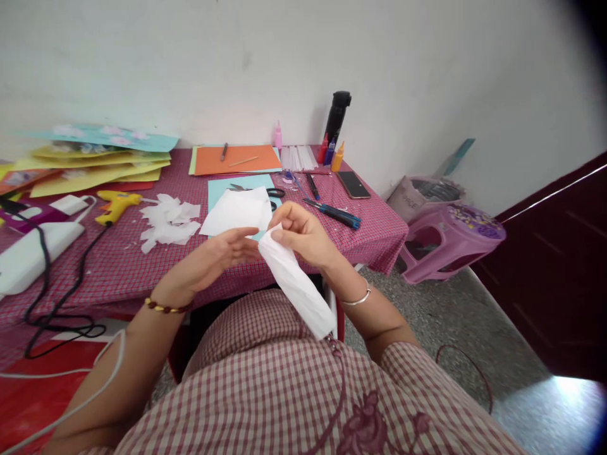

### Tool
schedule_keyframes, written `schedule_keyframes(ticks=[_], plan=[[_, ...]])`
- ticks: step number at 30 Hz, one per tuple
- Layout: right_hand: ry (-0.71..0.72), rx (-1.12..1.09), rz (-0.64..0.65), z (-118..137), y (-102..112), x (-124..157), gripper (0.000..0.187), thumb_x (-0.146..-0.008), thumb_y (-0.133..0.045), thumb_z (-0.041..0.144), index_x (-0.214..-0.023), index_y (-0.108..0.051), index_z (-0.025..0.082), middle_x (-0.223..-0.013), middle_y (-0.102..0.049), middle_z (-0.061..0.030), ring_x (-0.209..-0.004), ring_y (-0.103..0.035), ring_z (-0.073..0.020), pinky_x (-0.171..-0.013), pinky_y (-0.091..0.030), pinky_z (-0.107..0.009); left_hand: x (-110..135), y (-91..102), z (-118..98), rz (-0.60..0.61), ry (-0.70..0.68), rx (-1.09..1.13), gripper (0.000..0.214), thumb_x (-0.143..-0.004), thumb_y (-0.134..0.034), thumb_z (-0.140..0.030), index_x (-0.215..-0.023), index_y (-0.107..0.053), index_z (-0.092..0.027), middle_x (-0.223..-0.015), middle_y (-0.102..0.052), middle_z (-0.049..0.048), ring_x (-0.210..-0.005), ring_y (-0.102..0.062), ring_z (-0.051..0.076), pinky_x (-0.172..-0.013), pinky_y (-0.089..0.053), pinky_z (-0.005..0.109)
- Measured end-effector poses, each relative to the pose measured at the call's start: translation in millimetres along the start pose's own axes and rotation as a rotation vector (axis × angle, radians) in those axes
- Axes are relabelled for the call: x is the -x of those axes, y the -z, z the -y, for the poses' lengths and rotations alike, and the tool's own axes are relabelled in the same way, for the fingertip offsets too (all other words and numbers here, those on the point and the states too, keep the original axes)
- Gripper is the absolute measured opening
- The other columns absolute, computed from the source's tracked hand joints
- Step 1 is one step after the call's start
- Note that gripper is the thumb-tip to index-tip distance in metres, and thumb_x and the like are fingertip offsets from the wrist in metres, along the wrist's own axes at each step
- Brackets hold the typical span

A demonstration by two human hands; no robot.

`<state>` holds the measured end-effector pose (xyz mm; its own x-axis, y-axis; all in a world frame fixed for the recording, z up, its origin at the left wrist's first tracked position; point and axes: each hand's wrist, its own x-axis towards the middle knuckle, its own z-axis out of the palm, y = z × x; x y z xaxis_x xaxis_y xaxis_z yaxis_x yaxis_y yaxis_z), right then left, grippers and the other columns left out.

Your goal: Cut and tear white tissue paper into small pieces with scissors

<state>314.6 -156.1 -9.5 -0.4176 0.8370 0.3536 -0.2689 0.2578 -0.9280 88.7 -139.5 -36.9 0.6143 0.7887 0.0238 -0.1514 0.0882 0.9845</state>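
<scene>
The strip [301, 287], white and folded long and narrow, is on the near side of the blue sheet [219, 188], in the air in front of the person's shirt [265, 385]. Its long axis slants: the upper end points up and left toward the blue sheet, the lower end down and right toward the shirt. The right hand [303, 235] grips that upper end between thumb and fingers. The left hand [227, 249] holds nothing, its fingers loosely extended toward the same end; whether they touch it, I cannot tell. On the blue sheet lie white paper [239, 212] and scissors [275, 192], partly covered. Left of the blue sheet are torn scraps [168, 221] and a glue gun [118, 203]; right of it, a pen [312, 186] and a phone [353, 185]. Farther right of it, a bin [401, 194] bears letters that seem to read "PACE". Any print on the red bottle [323, 150], beyond the blue sheet to the right, is too small to read.
</scene>
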Motion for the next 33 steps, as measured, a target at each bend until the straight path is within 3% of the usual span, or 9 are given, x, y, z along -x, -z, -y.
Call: schedule_keyframes(ticks=[3, 7, 10, 15, 19, 23, 26, 30, 33], plan=[[0.011, 0.055, 0.056, -0.2, -7.7, 1.9, 0.034, -0.079, -0.07, 0.043, -0.092, -0.048, 0.022, -0.071, -0.049, 0.005, -0.056, -0.045, -0.008, -0.051, -0.037, -0.021, -3.5, -28.1, 9.4, 0.032, 0.012, 0.093, 0.067, -0.069, -0.078, -0.047, -0.13, -0.059, -0.023, -0.123, -0.067, 0.014, -0.107, -0.067, 0.026, -0.092, -0.054, 0.039], [0.069, 0.147, 0.013, -0.5, -5.3, -0.2, 0.032, -0.077, -0.072, 0.039, -0.093, -0.052, 0.021, -0.082, -0.053, 0.0011, -0.066, -0.047, -0.0099, -0.057, -0.039, -0.022, -3.9, -44.3, 9.1, -0.163, 0.046, 0.104, 0.042, -0.059, -0.084, -0.028, -0.098, -0.069, -0.019, -0.093, -0.073, 0.0078, -0.076, -0.069, 0.02, -0.07, -0.057, 0.032], [0.055, 0.158, -0.001, 0.8, 1.6, -2.4, 0.032, -0.076, -0.071, 0.039, -0.094, -0.052, 0.021, -0.08, -0.05, 0.0019, -0.065, -0.044, -0.01, -0.056, -0.036, -0.023, -1.5, -39.6, -0.4, -0.337, 0.08, 0.148, 0.031, -0.056, -0.083, -0.017, -0.082, -0.067, -0.018, -0.078, -0.07, 0.0034, -0.062, -0.064, 0.015, -0.058, -0.054, 0.026], [0.081, 0.122, -0.003, 0.9, 9.3, -4.3, 0.029, -0.077, -0.073, 0.034, -0.093, -0.052, 0.02, -0.069, -0.041, 0.0061, -0.057, -0.035, -0.0081, -0.053, -0.03, -0.023, 2.5, -29.6, -15.2, -0.514, 0.045, 0.147, 0.041, -0.046, -0.087, -0.013, -0.078, -0.061, -0.019, -0.074, -0.068, 0.0012, -0.059, -0.061, 0.013, -0.053, -0.052, 0.023], [0.094, 0.119, 0.02, -5.7, 10.6, -6.2, 0.028, -0.079, -0.072, 0.035, -0.095, -0.054, 0.02, -0.07, -0.042, 0.0058, -0.058, -0.037, -0.0084, -0.054, -0.032, -0.022, 3.9, -31.6, -15.8, -0.487, 0.018, 0.129, 0.044, -0.049, -0.088, -0.017, -0.081, -0.059, -0.018, -0.074, -0.067, -0.0018, -0.059, -0.061, 0.012, -0.055, -0.053, 0.023], [0.052, 0.081, 0.031, -15.2, 4.5, -8.1, 0.043, -0.073, -0.077, 0.038, -0.104, -0.052, 0.021, -0.094, -0.054, -0.0012, -0.077, -0.049, -0.0117, -0.067, -0.043, -0.024, 4.8, -35.7, -12.7, -0.409, 0.022, 0.1, 0.039, -0.055, -0.086, -0.021, -0.08, -0.056, -0.017, -0.069, -0.063, -0.0044, -0.055, -0.058, 0.01, -0.052, -0.049, 0.02], [-0.079, 0.101, 0.094, -20.6, -3.4, -7.8, 0.037, -0.072, -0.077, 0.04, -0.09, -0.051, 0.019, -0.078, -0.05, 0.0024, -0.068, -0.045, -0.0106, -0.059, -0.04, -0.022, 6.3, -34.4, -15.2, -0.396, 0.019, 0.064, 0.037, -0.057, -0.086, -0.023, -0.075, -0.055, -0.017, -0.064, -0.061, -0.0047, -0.052, -0.056, 0.009, -0.05, -0.047, 0.021], [-0.096, 0.174, -0.03, -19.2, -5.8, -7.3, 0.031, -0.075, -0.071, 0.039, -0.079, -0.047, 0.02, -0.066, -0.042, 0.0057, -0.058, -0.039, -0.0084, -0.051, -0.032, -0.02, 11.2, -21.9, -26.4, -0.524, -0.105, 0.018, 0.031, -0.061, -0.084, -0.021, -0.079, -0.058, -0.018, -0.073, -0.066, -0.0026, -0.059, -0.059, 0.011, -0.056, -0.05, 0.024], [-0.021, 0.169, -0.125, -14.8, -1.9, -8.6, 0.031, -0.073, -0.071, 0.038, -0.079, -0.046, 0.02, -0.068, -0.044, 0.0057, -0.059, -0.041, -0.0082, -0.052, -0.033, -0.02, 14.1, -9.7, -31.5, -0.628, -0.228, -0.042, 0.028, -0.064, -0.081, -0.018, -0.072, -0.054, -0.019, -0.062, -0.059, -0.0049, -0.054, -0.053, 0.009, -0.052, -0.045, 0.021]])
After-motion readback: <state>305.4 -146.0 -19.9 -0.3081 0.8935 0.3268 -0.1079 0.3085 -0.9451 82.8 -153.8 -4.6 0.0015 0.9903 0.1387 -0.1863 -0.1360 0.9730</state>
